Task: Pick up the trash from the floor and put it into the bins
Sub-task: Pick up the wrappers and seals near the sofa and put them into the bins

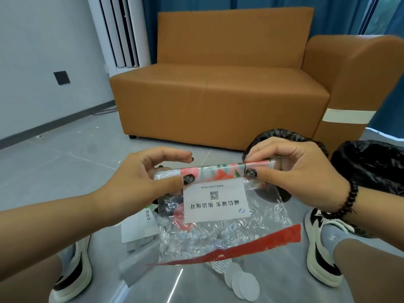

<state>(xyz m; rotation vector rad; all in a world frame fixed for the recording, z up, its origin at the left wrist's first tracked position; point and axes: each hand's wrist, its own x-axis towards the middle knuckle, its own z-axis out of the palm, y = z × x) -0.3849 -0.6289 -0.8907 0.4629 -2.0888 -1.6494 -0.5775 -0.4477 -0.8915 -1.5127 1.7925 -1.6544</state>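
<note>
Clear plastic bag [218, 215], held above the floor [65, 162]: left hand [140, 171] and right hand [295, 167] both pinch its floral top edge. Step: carrying. Next: drop into black-lined bin [371, 165], nearby right.

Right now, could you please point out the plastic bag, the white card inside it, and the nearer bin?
plastic bag [220, 239]: head view, on its crinkled clear lower part.
white card [215, 203]: head view, on its printed middle.
nearer bin [371, 165]: head view, on its black liner.
</note>
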